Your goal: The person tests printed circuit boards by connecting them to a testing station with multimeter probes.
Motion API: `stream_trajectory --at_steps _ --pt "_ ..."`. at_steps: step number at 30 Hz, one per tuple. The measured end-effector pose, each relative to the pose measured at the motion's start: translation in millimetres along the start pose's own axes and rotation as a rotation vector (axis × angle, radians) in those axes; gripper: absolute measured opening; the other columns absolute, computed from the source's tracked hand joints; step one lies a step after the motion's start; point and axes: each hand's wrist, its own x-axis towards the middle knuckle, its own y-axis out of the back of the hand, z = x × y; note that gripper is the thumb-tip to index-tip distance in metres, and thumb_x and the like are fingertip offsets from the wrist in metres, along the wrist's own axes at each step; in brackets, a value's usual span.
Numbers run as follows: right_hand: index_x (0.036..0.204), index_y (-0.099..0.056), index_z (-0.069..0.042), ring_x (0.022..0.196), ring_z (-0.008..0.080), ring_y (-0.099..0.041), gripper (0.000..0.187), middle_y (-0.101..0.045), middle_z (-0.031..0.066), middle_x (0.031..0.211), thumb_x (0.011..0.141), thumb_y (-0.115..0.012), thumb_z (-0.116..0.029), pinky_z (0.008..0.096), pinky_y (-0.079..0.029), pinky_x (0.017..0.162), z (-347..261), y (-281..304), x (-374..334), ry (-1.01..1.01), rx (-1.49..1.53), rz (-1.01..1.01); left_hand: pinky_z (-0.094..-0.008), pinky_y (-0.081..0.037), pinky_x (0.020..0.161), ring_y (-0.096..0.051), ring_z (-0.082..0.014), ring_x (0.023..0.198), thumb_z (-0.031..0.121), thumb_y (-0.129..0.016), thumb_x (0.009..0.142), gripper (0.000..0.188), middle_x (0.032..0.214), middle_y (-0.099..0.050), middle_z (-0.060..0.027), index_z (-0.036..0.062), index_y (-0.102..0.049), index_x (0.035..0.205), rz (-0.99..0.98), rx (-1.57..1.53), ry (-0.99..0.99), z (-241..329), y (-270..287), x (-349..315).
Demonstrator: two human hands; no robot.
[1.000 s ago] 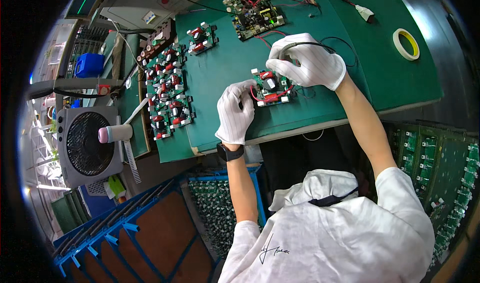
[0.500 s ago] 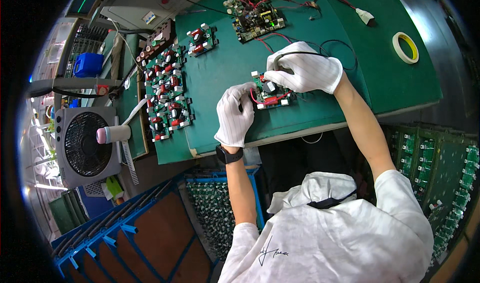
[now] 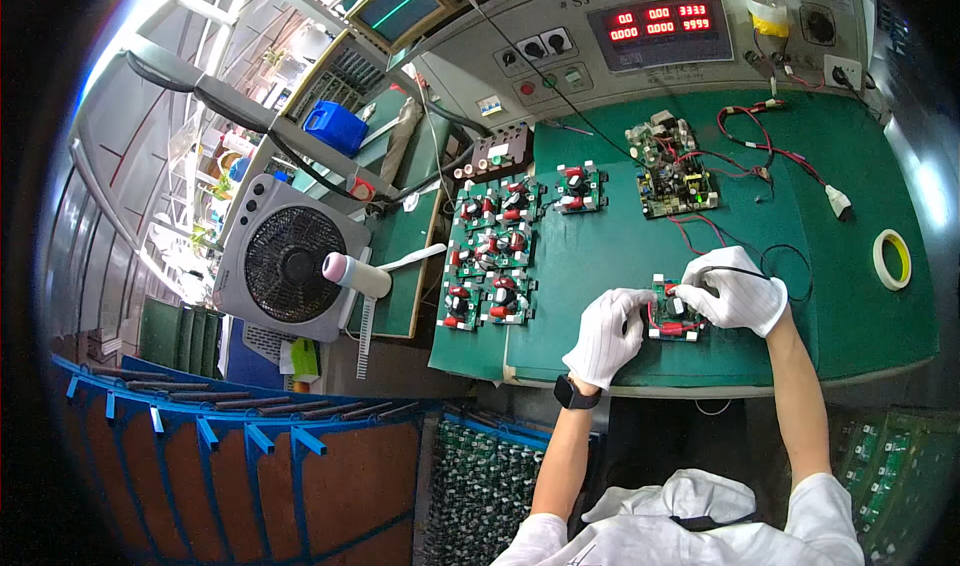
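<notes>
A small green circuit board (image 3: pixel 684 318) with red parts, white connectors and a round black part lies near the front edge of the green bench. My left hand (image 3: pixel 606 340), in a white striped glove, pinches its left edge beside a looped red wire. On the right side my gloved right hand (image 3: pixel 740 294) is closed over the board. A black cable (image 3: pixel 722 269) runs across that hand and in between thumb and fingers; its tip is hidden. Just left stand several similar boards (image 3: pixel 487 251), with one apart (image 3: pixel 577 188).
A larger board (image 3: pixel 676 173) with red wires lies behind my hands. A tape roll (image 3: pixel 891 260) sits at right, near a white plug (image 3: pixel 838 202). Behind rises a test panel (image 3: pixel 580 88) with red digits. A fan (image 3: pixel 290 261) stands left; a blue-framed rack (image 3: pixel 250 466) is below.
My view has tilted up and swung left, bringing the test panel into sight and shifting the bench lower right. Both hands stay at the same board in nearly the same pose.
</notes>
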Motion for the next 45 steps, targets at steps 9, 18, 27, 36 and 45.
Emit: stream_trajectory --at_steps 9,18,27,36,45 --pt "0.078 -0.073 -0.001 0.064 0.0314 -0.07 0.02 -0.072 0.0149 0.073 0.09 -0.073 -0.017 0.0375 -0.055 0.061 -4 10 8 -0.033 -0.018 -0.057 -0.0404 -0.055 0.077 -0.067 -0.0309 0.084 -0.008 -0.061 0.084 0.029 0.093 -0.071 -0.0104 0.0074 -0.072 0.106 0.03 0.01 -0.034 -4 -1 8" --pt "0.072 -0.071 0.004 0.062 0.0279 -0.067 0.028 -0.069 0.0143 0.071 0.09 -0.073 -0.018 0.0369 -0.052 0.06 -1 6 6 -0.057 0.023 -0.001 -0.0405 -0.057 0.083 -0.071 -0.0344 0.092 -0.008 -0.06 0.084 0.03 0.1 -0.074 -0.0133 0.0066 -0.073 0.107 -0.02 -0.002 0.024 -1 0 8" --pt "0.072 -0.071 0.002 0.061 0.0283 -0.067 0.028 -0.07 0.0135 0.071 0.09 -0.074 -0.019 0.0377 -0.051 0.059 -3 6 1 -0.024 -0.01 -0.017 -0.0405 -0.057 0.083 -0.071 -0.0345 0.092 -0.008 -0.06 0.085 0.03 0.1 -0.074 -0.013 0.0069 -0.073 0.107 -0.012 0.006 0.007 5 1 3" --pt "0.078 -0.07 -0.001 0.064 0.0292 -0.066 0.022 -0.067 0.0138 0.073 0.094 -0.068 -0.017 0.0399 -0.049 0.06 13 3 -2 0.105 -0.085 -0.03 -0.045 -0.056 0.078 -0.069 -0.035 0.084 -0.003 -0.063 0.082 0.023 0.093 -0.073 -0.0135 0.0069 -0.073 0.1 0.02 0.002 -0.017 -6 -9 4" --pt "0.094 -0.075 -0.005 0.067 0.03 -0.064 0.025 -0.066 0.0125 0.074 0.097 -0.07 -0.029 0.0391 -0.048 0.064 39 0 -3 -0.064 -0.028 -0.05 -0.0417 -0.055 0.081 -0.069 -0.0337 0.09 -0.008 -0.061 0.084 0.03 0.101 -0.074 -0.0104 0.0079 -0.072 0.107 -0.007 0.032 -0.03 -9 -7 15"
